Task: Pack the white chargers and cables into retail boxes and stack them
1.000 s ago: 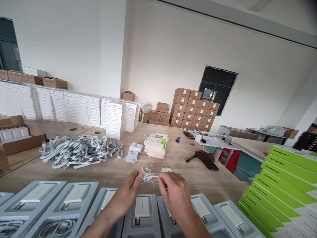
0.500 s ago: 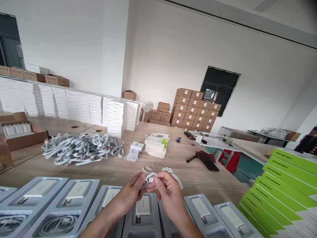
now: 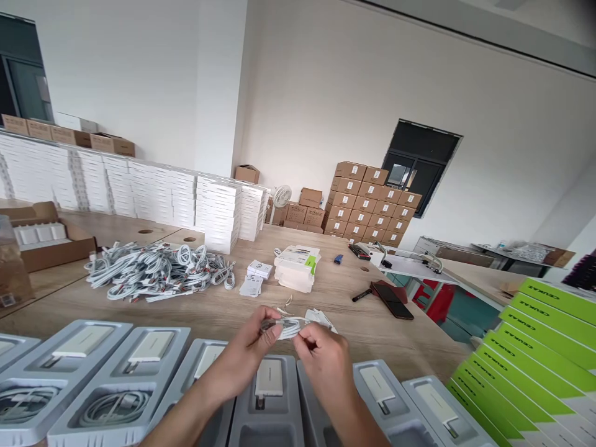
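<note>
A coiled white charging cable point(image 3: 292, 326) is stretched between my two hands, above the row of grey trays. My left hand point(image 3: 254, 347) pinches the coil at its left end. At the right end, the fingers of my right hand point(image 3: 323, 354) are closed on the cable. Directly below, a grey tray point(image 3: 289, 397) holds a white charger point(image 3: 269, 377) in its upper recess, and its lower recess shows bare. Farther left, another tray contains a charger point(image 3: 151, 346) and a coiled cable point(image 3: 114, 408). My forearms hide parts of the neighbouring trays.
A heap of white cables point(image 3: 158, 270) lies at the left, near an open carton of chargers point(image 3: 58, 245). Folded cards point(image 3: 255, 276) and white boxes point(image 3: 297, 268) sit mid-table. A phone point(image 3: 392, 301) lies right of them; green boxes point(image 3: 535, 347) are stacked at the right.
The coil has opened out into a longer loop as my hands moved slightly apart and up. The view has shifted a little.
</note>
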Available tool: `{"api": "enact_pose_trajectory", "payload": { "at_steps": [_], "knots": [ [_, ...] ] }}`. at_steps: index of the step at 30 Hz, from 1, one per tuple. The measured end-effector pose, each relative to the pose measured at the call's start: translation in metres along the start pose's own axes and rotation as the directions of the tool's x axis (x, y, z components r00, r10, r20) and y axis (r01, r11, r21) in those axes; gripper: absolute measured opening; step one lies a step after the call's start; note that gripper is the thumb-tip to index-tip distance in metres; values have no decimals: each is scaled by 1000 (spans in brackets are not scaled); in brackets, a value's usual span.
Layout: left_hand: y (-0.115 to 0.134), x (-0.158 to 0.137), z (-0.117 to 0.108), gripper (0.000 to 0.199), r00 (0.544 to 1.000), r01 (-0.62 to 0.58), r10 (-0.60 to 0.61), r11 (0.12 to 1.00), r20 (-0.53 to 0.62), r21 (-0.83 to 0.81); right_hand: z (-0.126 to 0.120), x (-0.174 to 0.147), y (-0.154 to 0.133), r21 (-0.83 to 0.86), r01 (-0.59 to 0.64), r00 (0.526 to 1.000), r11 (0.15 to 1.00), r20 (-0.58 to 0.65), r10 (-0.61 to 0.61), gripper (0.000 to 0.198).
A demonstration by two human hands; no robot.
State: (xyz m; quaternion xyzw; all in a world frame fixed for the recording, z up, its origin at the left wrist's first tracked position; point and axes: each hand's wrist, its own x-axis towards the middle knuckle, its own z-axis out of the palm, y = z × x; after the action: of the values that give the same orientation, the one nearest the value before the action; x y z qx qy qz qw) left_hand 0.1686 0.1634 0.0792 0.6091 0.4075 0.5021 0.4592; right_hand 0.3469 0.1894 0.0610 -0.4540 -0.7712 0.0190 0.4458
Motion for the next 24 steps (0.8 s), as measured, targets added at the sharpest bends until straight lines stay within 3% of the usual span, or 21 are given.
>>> {"api": "enact_pose_trajectory", "payload": {
  "at_steps": [4, 6, 8, 11, 15, 19, 22, 24],
  "knots": [
    [1, 0, -6, 23, 992, -81, 81, 997, -92, 11, -11, 5, -1, 40, 114, 985, 993, -136, -108, 12],
    [0, 0, -6, 24, 993, -81, 79, 997, -84, -19, -13, 7, -2, 43, 151, 975, 988, -168, -142, 26],
    [-2, -1, -5, 25, 995, -84, 83, 996, -51, -22, -12, 7, -2, 50, 151, 985, 987, -90, -146, 36],
    [-3, -2, -1, 33, 997, -64, 63, 998, -38, -9, -7, 7, 2, 88, 135, 990, 987, 35, -139, 24],
    [-3, -1, 0, 44, 1000, 28, -28, 999, -10, 40, -4, 6, 4, 68, 160, 986, 985, 43, -163, 21],
    [0, 2, -4, 42, 995, 24, -31, 996, 91, 83, -9, 9, 3, -29, 215, 977, 976, 24, -214, 20],
    [-1, 3, -7, 41, 999, 19, -27, 985, 46, 169, -13, 10, 3, -172, 184, 982, 968, -6, -188, 19],
    [-4, 4, -9, 43, 1000, 16, -14, 969, -7, 247, -13, 9, 2, -190, 109, 994, 976, 18, -107, 21]
  ]
}}
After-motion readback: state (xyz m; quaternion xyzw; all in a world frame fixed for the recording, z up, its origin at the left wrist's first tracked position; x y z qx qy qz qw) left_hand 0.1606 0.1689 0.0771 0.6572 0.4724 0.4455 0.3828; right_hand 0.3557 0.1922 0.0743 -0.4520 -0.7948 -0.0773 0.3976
